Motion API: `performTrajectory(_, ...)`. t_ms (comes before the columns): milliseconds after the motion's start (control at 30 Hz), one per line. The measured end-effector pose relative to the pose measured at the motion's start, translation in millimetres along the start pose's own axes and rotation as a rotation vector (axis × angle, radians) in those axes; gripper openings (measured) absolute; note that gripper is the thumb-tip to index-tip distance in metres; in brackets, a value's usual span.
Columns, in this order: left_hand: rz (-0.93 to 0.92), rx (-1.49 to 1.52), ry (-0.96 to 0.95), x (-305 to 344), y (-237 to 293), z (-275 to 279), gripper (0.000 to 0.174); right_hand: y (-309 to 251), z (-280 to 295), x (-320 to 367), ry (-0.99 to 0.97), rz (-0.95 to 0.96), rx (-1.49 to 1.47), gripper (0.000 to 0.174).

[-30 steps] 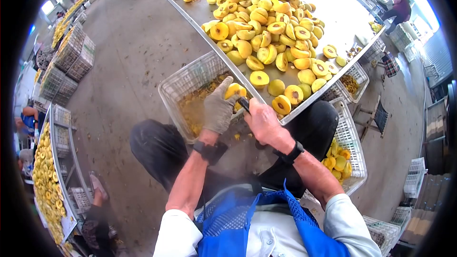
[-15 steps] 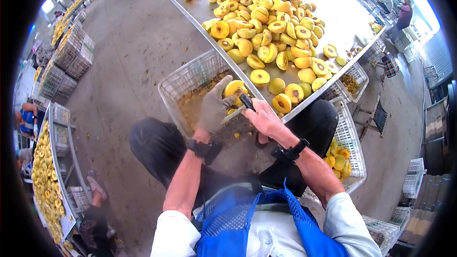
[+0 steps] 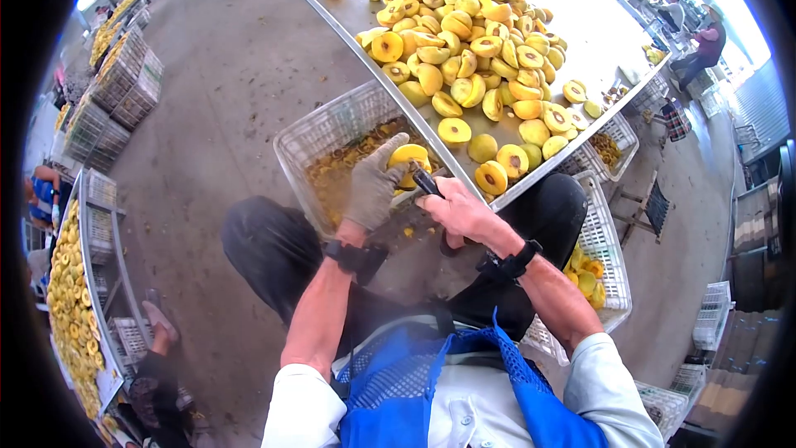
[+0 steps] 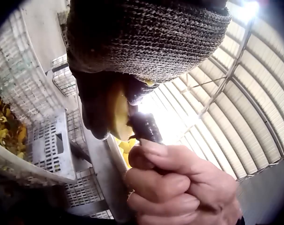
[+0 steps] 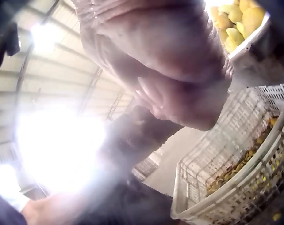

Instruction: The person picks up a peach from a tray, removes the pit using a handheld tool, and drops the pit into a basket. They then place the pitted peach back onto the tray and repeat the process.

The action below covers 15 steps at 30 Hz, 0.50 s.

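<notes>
In the head view the gloved left hand (image 3: 371,191) holds a halved yellow fruit (image 3: 410,155) above a white crate (image 3: 290,168). The bare right hand (image 3: 461,211) grips a tool with a black handle (image 3: 428,182), its far end against the fruit's cut face. From the left wrist view, the fruit (image 4: 118,112) sits between gloved fingers and thumb, and the bare fingers wrap the dark handle (image 4: 146,127). Glare and the hand itself hide the tool's tip in the right wrist view, where the right hand (image 5: 161,61) fills the top.
A metal tray (image 3: 390,87) heaped with halved fruit stands in front. Peelings lie in the crate under the hands. Another crate (image 3: 614,270) with yellow fruit is by the right knee. Crate stacks (image 3: 124,83) and a fruit-covered table (image 3: 91,315) stand left; a small stool (image 3: 655,206) is at right.
The right hand has shifted slightly down and left, and the tool now meets the fruit at a changed angle. The left hand keeps the fruit in nearly the same place.
</notes>
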State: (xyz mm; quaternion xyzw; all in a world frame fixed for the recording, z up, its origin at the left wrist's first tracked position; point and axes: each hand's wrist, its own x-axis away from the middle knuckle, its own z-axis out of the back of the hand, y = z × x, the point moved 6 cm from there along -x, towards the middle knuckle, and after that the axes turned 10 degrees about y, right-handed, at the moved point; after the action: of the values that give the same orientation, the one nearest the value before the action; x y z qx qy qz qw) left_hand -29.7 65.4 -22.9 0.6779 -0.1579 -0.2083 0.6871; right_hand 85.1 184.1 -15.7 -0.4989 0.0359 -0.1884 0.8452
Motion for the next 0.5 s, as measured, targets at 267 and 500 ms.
performTrajectory(267, -0.015, 0.077, 0.050, -4, -13, -4, 0.044, 0, -9, 3, -0.071, -0.061, -0.088, 0.026)
performTrajectory(500, 0.019, 0.155, -0.005, -4, 1, -8, 0.049, -6, -12, 4, -0.004, -0.183, -0.203, 0.024)
